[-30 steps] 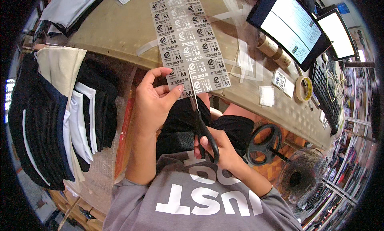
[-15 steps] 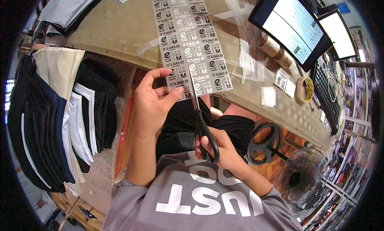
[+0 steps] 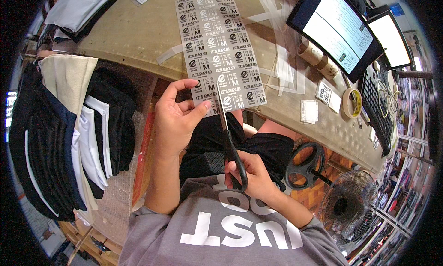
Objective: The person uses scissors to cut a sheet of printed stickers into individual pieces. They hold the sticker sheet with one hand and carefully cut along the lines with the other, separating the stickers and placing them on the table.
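A long translucent sheet of printed labels lies partly on the table, its near end jutting past the edge. My left hand pinches the near left corner between thumb and fingers. Black-handled scissors are in my right hand, fingers through the handles. Their blades sit in a slit between the left and middle columns of labels, running up from the near end. The blade tips are partly hidden by the sheet.
Folded garments are stacked at the left. On the table are clear strips, a tape roll, small labels and a keyboard below a monitor. A fan stands at the lower right.
The scissors have shifted slightly left and toward me, and their handles have come together. My left hand keeps its pinch on the label sheet.
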`<state>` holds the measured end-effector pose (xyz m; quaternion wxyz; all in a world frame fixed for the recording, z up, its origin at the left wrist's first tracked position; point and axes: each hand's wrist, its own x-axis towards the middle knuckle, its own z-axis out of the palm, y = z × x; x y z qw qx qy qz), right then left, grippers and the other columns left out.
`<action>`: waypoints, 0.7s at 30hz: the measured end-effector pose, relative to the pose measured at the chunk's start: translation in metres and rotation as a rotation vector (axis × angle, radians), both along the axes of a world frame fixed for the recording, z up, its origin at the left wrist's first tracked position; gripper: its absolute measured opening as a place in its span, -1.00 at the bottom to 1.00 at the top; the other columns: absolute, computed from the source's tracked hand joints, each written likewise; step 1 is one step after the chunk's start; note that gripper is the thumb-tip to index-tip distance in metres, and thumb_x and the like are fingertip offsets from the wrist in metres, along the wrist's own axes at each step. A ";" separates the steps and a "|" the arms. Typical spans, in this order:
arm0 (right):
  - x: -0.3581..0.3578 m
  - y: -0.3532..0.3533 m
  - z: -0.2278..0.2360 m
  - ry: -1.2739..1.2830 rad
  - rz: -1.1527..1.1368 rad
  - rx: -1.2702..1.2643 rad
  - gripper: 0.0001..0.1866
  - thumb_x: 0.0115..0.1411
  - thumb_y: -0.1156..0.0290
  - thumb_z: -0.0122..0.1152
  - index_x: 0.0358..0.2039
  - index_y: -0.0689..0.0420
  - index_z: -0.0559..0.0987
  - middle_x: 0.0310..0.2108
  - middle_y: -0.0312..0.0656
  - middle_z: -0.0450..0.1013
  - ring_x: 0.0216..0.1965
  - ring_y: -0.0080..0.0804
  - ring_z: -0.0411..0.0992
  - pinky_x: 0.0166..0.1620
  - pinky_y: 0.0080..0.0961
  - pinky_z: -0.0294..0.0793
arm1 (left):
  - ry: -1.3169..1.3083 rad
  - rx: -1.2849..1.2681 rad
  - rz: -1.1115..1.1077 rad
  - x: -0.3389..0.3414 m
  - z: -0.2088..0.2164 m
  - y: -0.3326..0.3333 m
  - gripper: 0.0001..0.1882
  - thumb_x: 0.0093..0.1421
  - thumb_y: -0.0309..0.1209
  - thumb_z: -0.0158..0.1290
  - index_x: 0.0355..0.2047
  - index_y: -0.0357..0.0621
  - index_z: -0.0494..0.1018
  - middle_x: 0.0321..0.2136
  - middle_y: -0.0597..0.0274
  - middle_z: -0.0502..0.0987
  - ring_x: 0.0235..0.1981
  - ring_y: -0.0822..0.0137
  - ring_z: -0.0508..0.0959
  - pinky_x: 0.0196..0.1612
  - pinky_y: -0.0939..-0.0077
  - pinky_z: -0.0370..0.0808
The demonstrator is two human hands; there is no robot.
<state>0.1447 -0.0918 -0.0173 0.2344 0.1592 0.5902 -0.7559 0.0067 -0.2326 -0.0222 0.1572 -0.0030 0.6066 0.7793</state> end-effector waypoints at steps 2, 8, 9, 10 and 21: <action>0.000 -0.001 0.005 -0.030 0.001 0.022 -0.62 0.23 0.14 0.10 -0.55 0.20 0.42 -0.70 -0.32 0.40 -0.64 -0.65 0.36 -0.57 -0.63 0.31 | -0.007 0.006 0.004 0.000 0.001 0.000 -0.58 0.04 -0.73 0.07 -0.08 -0.37 0.23 -0.26 -0.03 0.51 -0.28 0.37 0.57 -0.20 0.54 0.56; 0.003 -0.002 0.005 -0.041 -0.053 -0.015 -0.65 0.23 0.20 0.12 -0.55 0.21 0.43 -0.72 -0.33 0.39 -0.67 -0.66 0.35 -0.60 -0.64 0.30 | -0.009 0.011 -0.003 0.001 0.000 0.000 -0.58 0.05 -0.73 0.06 -0.07 -0.37 0.23 -0.26 -0.05 0.52 -0.29 0.36 0.58 -0.18 0.54 0.56; 0.003 -0.003 0.006 -0.055 -0.056 -0.006 -0.65 0.23 0.20 0.12 -0.56 0.21 0.43 -0.73 -0.33 0.39 -0.67 -0.66 0.35 -0.61 -0.63 0.30 | -0.011 0.004 -0.006 0.001 0.001 0.000 -0.58 0.05 -0.73 0.06 -0.07 -0.37 0.23 -0.26 -0.05 0.52 -0.29 0.37 0.58 -0.18 0.54 0.55; 0.003 -0.004 0.009 -0.068 -0.059 0.003 -0.64 0.23 0.20 0.12 -0.56 0.21 0.43 -0.73 -0.33 0.38 -0.68 -0.66 0.35 -0.61 -0.63 0.30 | -0.012 -0.004 -0.009 0.002 0.001 -0.001 -0.57 0.04 -0.73 0.07 -0.07 -0.37 0.23 -0.26 -0.05 0.52 -0.29 0.37 0.58 -0.18 0.54 0.55; -0.011 -0.004 0.015 -0.068 -0.069 -0.009 -0.61 0.24 0.16 0.09 -0.58 0.20 0.41 -0.74 -0.33 0.36 -0.69 -0.64 0.32 -0.62 -0.63 0.27 | -0.021 0.007 -0.012 0.001 0.001 -0.002 -0.57 0.05 -0.72 0.07 -0.06 -0.37 0.22 -0.27 -0.03 0.53 -0.28 0.38 0.57 -0.18 0.56 0.54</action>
